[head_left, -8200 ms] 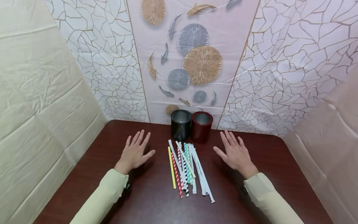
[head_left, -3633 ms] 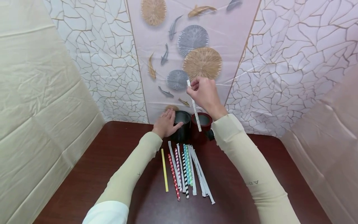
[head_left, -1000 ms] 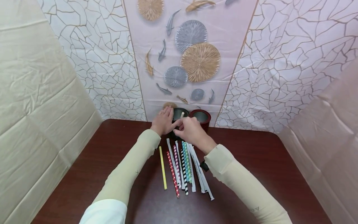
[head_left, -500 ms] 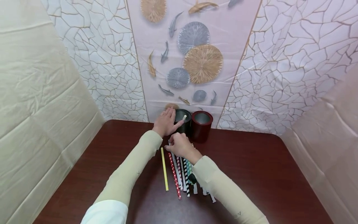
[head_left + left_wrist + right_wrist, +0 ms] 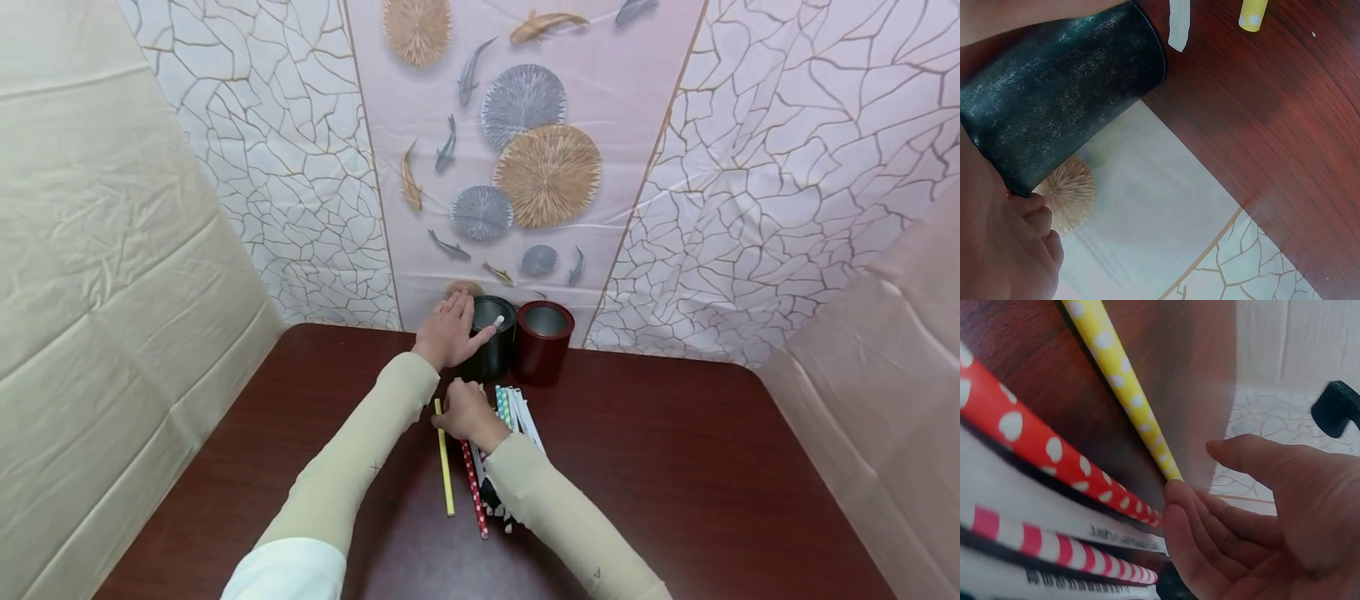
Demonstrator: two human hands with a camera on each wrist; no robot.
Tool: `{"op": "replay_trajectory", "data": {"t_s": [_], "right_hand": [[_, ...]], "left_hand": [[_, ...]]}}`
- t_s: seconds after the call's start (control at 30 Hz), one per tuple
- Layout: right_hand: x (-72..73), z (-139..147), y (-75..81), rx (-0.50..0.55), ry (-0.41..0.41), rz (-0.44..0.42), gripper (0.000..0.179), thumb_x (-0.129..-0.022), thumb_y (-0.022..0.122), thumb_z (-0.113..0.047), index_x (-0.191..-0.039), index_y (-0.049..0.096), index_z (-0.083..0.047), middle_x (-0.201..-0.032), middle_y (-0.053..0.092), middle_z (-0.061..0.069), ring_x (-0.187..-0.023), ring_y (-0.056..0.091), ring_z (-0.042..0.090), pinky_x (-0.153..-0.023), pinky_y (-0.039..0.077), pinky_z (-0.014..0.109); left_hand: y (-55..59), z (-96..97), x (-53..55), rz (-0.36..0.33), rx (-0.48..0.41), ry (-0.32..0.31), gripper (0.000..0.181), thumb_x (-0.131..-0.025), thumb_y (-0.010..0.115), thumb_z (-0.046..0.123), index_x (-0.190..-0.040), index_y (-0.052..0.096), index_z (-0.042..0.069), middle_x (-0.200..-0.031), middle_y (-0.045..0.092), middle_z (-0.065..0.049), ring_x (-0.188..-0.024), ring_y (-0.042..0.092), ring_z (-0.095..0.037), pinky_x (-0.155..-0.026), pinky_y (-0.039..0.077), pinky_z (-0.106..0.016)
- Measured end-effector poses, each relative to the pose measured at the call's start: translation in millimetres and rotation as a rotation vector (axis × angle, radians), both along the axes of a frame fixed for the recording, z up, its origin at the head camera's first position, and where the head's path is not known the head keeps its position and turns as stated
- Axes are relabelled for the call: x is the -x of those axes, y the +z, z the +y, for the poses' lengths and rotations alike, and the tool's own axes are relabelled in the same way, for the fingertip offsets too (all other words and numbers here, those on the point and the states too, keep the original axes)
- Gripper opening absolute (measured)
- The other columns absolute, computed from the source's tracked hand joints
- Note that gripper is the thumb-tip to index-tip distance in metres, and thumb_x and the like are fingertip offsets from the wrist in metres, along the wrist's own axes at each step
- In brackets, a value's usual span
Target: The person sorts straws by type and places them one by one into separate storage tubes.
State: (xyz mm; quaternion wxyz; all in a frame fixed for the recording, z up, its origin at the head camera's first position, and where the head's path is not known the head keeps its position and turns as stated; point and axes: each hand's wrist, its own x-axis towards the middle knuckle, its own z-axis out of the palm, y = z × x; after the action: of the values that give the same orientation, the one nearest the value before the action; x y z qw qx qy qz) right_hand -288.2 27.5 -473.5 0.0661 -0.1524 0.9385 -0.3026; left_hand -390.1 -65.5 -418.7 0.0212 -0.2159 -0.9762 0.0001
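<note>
My left hand (image 5: 447,332) holds the black canister (image 5: 491,358), its thumb across the near side and its fingers at the left rim. A white straw (image 5: 498,321) leans inside, only its top showing. My right hand (image 5: 467,410) is over the yellow straw's (image 5: 446,479) far end. In the right wrist view, fingertips (image 5: 1175,490) meet that yellow, white-dotted straw while the thumb stands apart from it. Beside it lie a red straw (image 5: 474,492) with white dots, a pink-striped straw (image 5: 1060,547) and paper-wrapped straws (image 5: 527,417), partly hidden by my right arm.
A dark red canister (image 5: 543,354) stands right of the black one, near the back edge. Blue and green striped straws (image 5: 502,400) lie among the bundle. Patterned cloth (image 5: 540,250) hangs behind the dark wooden table (image 5: 675,467), with plain cloth (image 5: 150,333) along the sides.
My right hand took a white straw to the black canister, released it there, then moved nearer and left to the yellow straw. My left hand moved onto the black canister and stays there.
</note>
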Motion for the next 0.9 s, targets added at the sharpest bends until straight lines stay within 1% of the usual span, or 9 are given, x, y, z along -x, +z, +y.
{"op": "replay_trajectory", "data": {"t_s": [0.07, 0.1, 0.17, 0.23, 0.3, 0.4, 0.47, 0.63, 0.9], "right_hand": [[0.9, -3, -3.3, -0.008, -0.016, -0.008, 0.041, -0.091, 0.082, -0.017, -0.058, 0.059, -0.010, -0.056, 0.056, 0.005, -0.049, 0.054, 0.018, -0.059, 0.052, 0.032], [1.2, -4, -4.5, -0.008, -0.024, -0.024, 0.040, -0.091, 0.082, -0.017, -0.060, 0.059, -0.010, -0.060, 0.060, 0.009, -0.050, 0.056, 0.019, -0.056, 0.052, 0.032], [1.8, -7, -6.1, -0.012, -0.036, -0.040, 0.037, -0.091, 0.082, -0.016, -0.063, 0.060, -0.008, -0.080, 0.067, 0.019, -0.055, 0.058, 0.023, -0.056, 0.052, 0.033], [3.0, -10, -6.8, -0.031, -0.039, -0.042, 0.037, -0.091, 0.082, -0.017, -0.065, 0.059, -0.008, -0.099, 0.068, 0.025, -0.064, 0.058, 0.025, -0.063, 0.052, 0.035], [4.7, -12, -7.8, -0.060, -0.044, -0.035, 0.037, -0.092, 0.082, -0.018, -0.066, 0.058, -0.008, -0.105, 0.067, 0.025, -0.070, 0.057, 0.027, -0.071, 0.052, 0.039], [8.3, -16, -9.9, -0.102, -0.058, -0.016, 0.036, -0.091, 0.083, -0.020, -0.068, 0.057, -0.009, -0.096, 0.064, 0.017, -0.076, 0.055, 0.027, -0.077, 0.050, 0.042], [9.3, -18, -11.0, -0.119, -0.072, -0.012, 0.035, -0.090, 0.084, -0.021, -0.070, 0.058, -0.010, -0.089, 0.061, 0.013, -0.076, 0.057, 0.029, -0.074, 0.052, 0.042], [9.7, -20, -11.8, -0.129, -0.107, -0.031, 0.029, -0.090, 0.084, -0.021, -0.077, 0.061, -0.009, -0.093, 0.062, 0.012, -0.080, 0.060, 0.030, -0.071, 0.052, 0.040], [11.9, -18, -9.6, -0.089, -0.135, -0.074, 0.028, -0.090, 0.084, -0.023, -0.080, 0.061, -0.007, -0.080, 0.058, 0.011, -0.067, 0.060, 0.027, -0.061, 0.052, 0.037]], "left_hand": [[-0.7, 0.5, 1.3, -0.004, -0.002, 0.002, 0.088, -0.110, 0.021, 0.067, -0.169, 0.018, 0.002, -0.178, 0.014, -0.016, -0.167, 0.014, -0.030, -0.136, 0.015, -0.042], [-1.1, 0.8, 2.1, -0.006, -0.001, 0.004, 0.088, -0.109, 0.021, 0.067, -0.169, 0.018, 0.002, -0.178, 0.014, -0.016, -0.167, 0.014, -0.030, -0.136, 0.015, -0.042], [-1.1, 1.1, 2.9, -0.012, 0.005, 0.010, 0.088, -0.109, 0.021, 0.067, -0.169, 0.017, 0.002, -0.178, 0.014, -0.015, -0.167, 0.014, -0.029, -0.136, 0.015, -0.042], [-0.5, 1.3, 3.2, -0.019, 0.010, 0.015, 0.088, -0.109, 0.020, 0.068, -0.169, 0.016, 0.003, -0.179, 0.013, -0.015, -0.167, 0.013, -0.029, -0.136, 0.014, -0.042], [0.3, 1.4, 2.9, -0.027, 0.017, 0.018, 0.088, -0.109, 0.019, 0.068, -0.169, 0.015, 0.004, -0.179, 0.012, -0.014, -0.167, 0.012, -0.028, -0.136, 0.014, -0.042], [1.5, 1.2, 1.3, -0.025, 0.014, 0.012, 0.088, -0.109, 0.020, 0.068, -0.169, 0.015, 0.004, -0.179, 0.012, -0.015, -0.167, 0.012, -0.029, -0.136, 0.014, -0.042], [2.1, 0.3, -0.8, -0.011, 0.006, 0.002, 0.088, -0.110, 0.022, 0.067, -0.169, 0.018, 0.002, -0.178, 0.015, -0.016, -0.167, 0.015, -0.029, -0.136, 0.016, -0.043], [2.8, -0.6, -6.0, 0.023, -0.011, -0.016, 0.087, -0.110, 0.023, 0.066, -0.167, 0.023, 0.000, -0.177, 0.020, -0.018, -0.165, 0.019, -0.031, -0.135, 0.020, -0.044], [3.2, -1.0, -5.6, 0.014, -0.021, -0.009, 0.088, -0.110, 0.023, 0.066, -0.168, 0.021, 0.000, -0.177, 0.018, -0.017, -0.166, 0.018, -0.031, -0.135, 0.017, -0.043]]}}
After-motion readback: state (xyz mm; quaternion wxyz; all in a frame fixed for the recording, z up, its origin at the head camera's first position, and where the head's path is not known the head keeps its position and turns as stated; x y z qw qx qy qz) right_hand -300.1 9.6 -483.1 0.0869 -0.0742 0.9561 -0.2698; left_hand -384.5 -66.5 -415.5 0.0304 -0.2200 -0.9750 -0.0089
